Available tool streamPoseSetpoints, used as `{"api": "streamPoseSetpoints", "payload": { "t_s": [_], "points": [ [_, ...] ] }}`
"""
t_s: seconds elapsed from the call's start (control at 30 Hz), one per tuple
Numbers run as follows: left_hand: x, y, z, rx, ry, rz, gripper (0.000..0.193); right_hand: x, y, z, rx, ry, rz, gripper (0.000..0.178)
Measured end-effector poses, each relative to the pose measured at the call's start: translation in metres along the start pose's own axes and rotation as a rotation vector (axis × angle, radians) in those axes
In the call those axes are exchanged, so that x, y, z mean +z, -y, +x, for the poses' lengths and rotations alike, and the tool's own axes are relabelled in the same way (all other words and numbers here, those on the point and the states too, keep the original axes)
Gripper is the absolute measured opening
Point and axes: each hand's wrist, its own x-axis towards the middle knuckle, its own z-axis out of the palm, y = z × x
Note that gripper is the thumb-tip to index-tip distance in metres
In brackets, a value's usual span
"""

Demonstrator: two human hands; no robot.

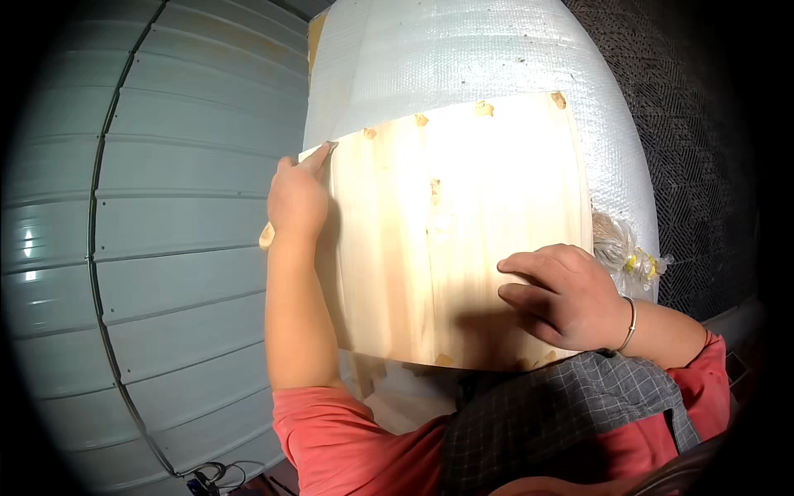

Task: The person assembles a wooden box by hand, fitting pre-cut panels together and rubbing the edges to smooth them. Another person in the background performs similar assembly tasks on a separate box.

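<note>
A pale wooden panel [389, 248] lies before me, with several yellowish-brown dabs [484, 108] along its edges and a rough patch near its middle seam. At its far left corner is my left hand [299, 194], its forefinger stretched onto the edge and the other fingers curled out of sight. From beside that wrist pokes a tan, rounded end [266, 236], perhaps a handle; whether the hand grips it is hidden. My right hand [562, 293] hovers over or rests on the panel's near right part, fingers apart and holding nothing, its shadow falling on the wood.
Bubble wrap [430, 50] covers the surface under and beyond the panel. To the left rises a ribbed metal wall [182, 198]. A clear plastic bag with a pale bundle [620, 248] lies by the right edge, near dark patterned flooring [686, 165]. Cables [211, 475] show at lower left.
</note>
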Motion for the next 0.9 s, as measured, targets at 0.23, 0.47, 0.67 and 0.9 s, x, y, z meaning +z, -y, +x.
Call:
{"api": "streamPoseSetpoints", "payload": {
  "t_s": [0.23,0.47,0.67,0.9],
  "points": [
    [-0.041,-0.002,0.012,0.081,0.191,0.222,0.038,0.003,0.0,-0.003,-0.003,-0.012,-0.034,0.028],
    [-0.037,-0.003,0.019,0.224,0.137,0.102,0.034,0.004,0.0,-0.002,0.0,0.013,-0.04,0.031],
    [-0.046,0.006,0.044,0.49,0.037,0.129,0.032,0.002,0.002,-0.001,-0.022,0.002,-0.092,0.033],
    [-0.056,0.008,0.05,0.378,0.218,0.538,0.04,0.006,-0.003,0.0,-0.037,-0.009,-0.074,0.031]
  ]
}}
